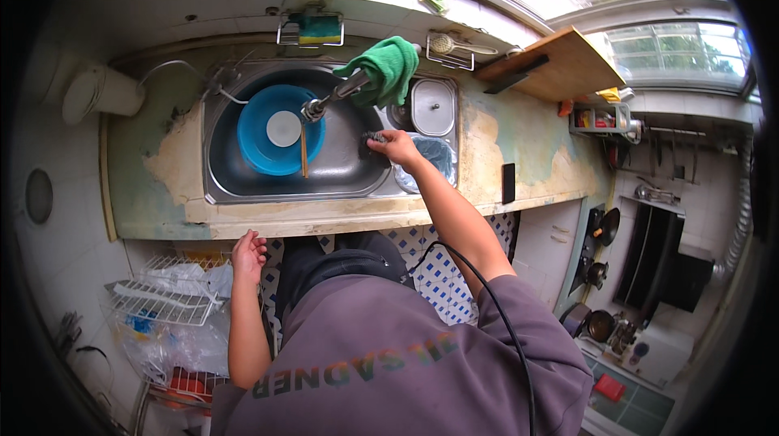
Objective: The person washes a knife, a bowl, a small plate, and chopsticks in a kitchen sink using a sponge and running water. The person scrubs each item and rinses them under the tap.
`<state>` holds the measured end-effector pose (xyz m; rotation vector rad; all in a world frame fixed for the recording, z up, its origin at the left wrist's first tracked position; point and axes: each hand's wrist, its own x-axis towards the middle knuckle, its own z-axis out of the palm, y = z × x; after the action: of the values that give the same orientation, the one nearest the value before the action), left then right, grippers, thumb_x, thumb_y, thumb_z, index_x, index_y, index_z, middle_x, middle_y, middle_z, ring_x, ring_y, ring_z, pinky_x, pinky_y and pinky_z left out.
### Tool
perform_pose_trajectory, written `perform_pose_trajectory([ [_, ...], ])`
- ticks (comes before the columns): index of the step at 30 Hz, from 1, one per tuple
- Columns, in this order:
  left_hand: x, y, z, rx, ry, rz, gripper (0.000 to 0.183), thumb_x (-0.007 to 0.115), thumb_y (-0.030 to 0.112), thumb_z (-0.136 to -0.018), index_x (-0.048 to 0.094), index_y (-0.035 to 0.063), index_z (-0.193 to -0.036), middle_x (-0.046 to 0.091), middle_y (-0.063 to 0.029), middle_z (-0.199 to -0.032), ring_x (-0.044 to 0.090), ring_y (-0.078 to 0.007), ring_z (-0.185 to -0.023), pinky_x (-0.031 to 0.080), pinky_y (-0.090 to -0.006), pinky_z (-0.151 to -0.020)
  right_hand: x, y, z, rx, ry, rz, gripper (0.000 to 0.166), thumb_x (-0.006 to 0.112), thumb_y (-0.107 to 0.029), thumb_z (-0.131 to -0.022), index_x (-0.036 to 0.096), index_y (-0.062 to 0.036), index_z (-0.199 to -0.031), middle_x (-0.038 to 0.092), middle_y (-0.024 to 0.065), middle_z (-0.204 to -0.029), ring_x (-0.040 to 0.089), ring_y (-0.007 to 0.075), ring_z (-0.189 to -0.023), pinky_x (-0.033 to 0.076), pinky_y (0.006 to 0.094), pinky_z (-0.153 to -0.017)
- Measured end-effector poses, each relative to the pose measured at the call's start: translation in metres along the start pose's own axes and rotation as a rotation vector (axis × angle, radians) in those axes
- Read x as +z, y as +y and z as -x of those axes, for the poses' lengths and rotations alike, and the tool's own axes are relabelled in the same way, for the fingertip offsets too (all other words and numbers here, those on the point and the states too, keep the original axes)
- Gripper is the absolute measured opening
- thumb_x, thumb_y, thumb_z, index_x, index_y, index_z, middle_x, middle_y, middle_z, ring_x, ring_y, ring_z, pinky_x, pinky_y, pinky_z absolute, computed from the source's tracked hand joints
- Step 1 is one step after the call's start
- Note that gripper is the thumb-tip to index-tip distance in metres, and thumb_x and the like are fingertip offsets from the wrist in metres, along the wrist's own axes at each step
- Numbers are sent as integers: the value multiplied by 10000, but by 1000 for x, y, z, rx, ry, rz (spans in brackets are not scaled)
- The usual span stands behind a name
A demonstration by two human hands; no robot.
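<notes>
My right hand (pixel 395 147) pinches a dark steel wool scrubber (pixel 372 136) at the right side of the stainless steel sink (pixel 353 162). In the sink's left part sits a blue plastic basin (pixel 252 150) with a white bowl or dish (pixel 283 129) inside. A pair of wooden chopsticks (pixel 304 153) lies over the basin's right edge. Above the basin is the faucet (pixel 313 110), with a green cloth (pixel 389 68) draped on its neck. My left hand (pixel 248 255), fingers loosely curled and holding nothing, hangs just in front of the counter edge.
Right of the sink are a lidded steel compartment (pixel 433 109) and a plastic-lined bin (pixel 435 156). A phone (pixel 508 183) lies on the worn counter (pixel 487 138). A wooden board (pixel 554 68) leans behind. Sponges sit in a wire rack (pixel 310 29); wire shelves (pixel 164 296) stand below left.
</notes>
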<state>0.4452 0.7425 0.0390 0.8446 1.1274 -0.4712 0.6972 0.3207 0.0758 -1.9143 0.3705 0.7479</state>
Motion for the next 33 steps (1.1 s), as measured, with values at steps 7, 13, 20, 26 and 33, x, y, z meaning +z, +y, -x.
perform_pose_trajectory([
  [7, 18, 36, 3, 86, 38, -78, 254, 623, 365, -1012, 630, 118, -1070, 665, -18, -854, 591, -91, -670, 391, -224, -511, -84, -12, -16, -252, 490, -313, 298, 803, -170, -890, 716, -11, -1127, 707, 13, -885, 606, 97, -751, 500, 275, -695],
  [13, 42, 30, 15, 85, 62, -43, 247, 617, 358, -1017, 627, 115, -1064, 662, -23, -846, 594, -98, -670, 397, -229, -513, -206, -32, -67, -426, 872, -348, 305, 752, -144, -927, 653, 15, -1166, 716, 62, -1013, 668, 126, -881, 547, 292, -793],
  [20, 72, 13, 32, 71, 106, -57, 244, 620, 356, -1016, 626, 117, -1066, 660, -20, -837, 598, -99, -665, 400, -228, -512, -228, -63, -69, -459, 1055, 349, 441, 855, -248, -757, 735, -87, -1149, 731, 126, -1086, 707, 307, -983, 553, 415, -896],
  [26, 92, 7, 37, 65, 117, -110, 244, 622, 359, -1017, 627, 120, -1062, 664, -21, -834, 601, -96, -662, 402, -226, -510, -235, -53, -79, -546, 962, 606, 484, 873, -319, -735, 749, -120, -1159, 718, 97, -1141, 669, 298, -1070, 531, 415, -947],
  [33, 108, 5, 41, 89, 107, -165, 230, 619, 344, -1021, 623, 118, -1066, 666, -21, -830, 604, -91, -644, 409, -219, -501, -248, -58, -36, -627, 974, 346, 589, 897, -328, -726, 717, -58, -1218, 727, 110, -1139, 678, 282, -1072, 530, 400, -948],
])
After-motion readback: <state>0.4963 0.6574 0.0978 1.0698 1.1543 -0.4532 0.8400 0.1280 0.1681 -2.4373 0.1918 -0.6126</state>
